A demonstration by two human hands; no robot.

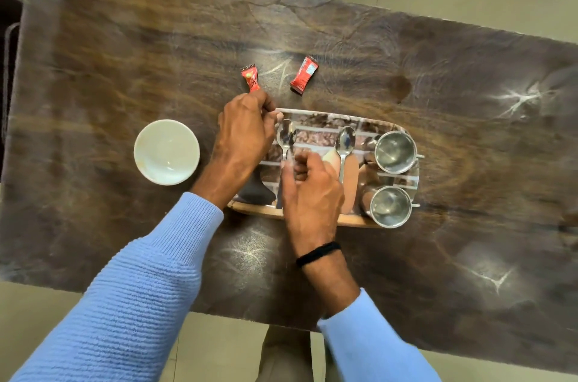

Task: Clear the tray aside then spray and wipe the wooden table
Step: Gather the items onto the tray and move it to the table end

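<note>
A mirrored steel tray (353, 220) lies in the middle of the dark wooden table (125, 62). On it are two spoons and two steel cups, one cup (394, 151) farther from me and the other cup (389, 206) nearer, both at its right end. My left hand (242, 134) covers the tray's left end, fingers curled on its far left corner. My right hand (309, 194) is over the tray's near side, fingertips pinched on the handle of the left spoon (286, 134). The right spoon (345, 139) lies free.
A white bowl (166, 151) stands on the table left of the tray. Two red candy wrappers, a small wrapper (251, 78) and a larger wrapper (304, 75), lie just beyond the tray. Pale floor surrounds the table, and a dark object sits at the far left edge.
</note>
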